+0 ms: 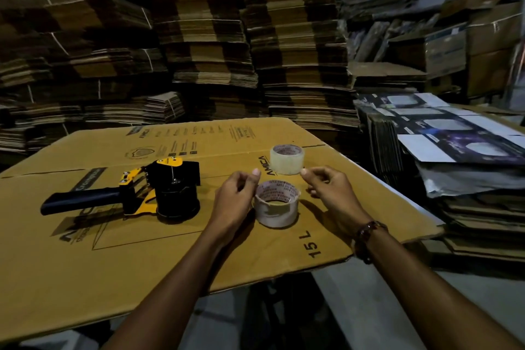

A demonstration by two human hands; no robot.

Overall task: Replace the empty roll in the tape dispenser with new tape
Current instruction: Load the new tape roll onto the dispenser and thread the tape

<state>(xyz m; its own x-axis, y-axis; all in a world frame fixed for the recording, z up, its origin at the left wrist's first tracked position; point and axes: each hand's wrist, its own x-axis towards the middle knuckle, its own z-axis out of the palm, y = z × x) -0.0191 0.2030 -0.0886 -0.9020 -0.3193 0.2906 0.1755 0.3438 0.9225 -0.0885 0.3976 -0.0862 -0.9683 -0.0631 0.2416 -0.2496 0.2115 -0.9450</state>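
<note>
A black and yellow tape dispenser [159, 193] lies on its side on a flat cardboard sheet [113, 250], handle pointing left, its black hub bare. An empty white core [277, 209] with a torn rim stands on the sheet to its right. A full roll of clear tape [287, 160] stands just behind the core. My left hand [235, 199] hovers at the core's left side, thumb raised, fingers loosely curled and holding nothing. My right hand [331, 192] is to the right of the core, its forefinger tip near the clear roll's lower right edge, not gripping it.
Tall stacks of flattened cardboard boxes [199, 51] fill the background. A pile of printed dark cartons [454, 136] sits at the right, beside the sheet's edge. A grey table surface [369, 307] shows under the sheet's near edge.
</note>
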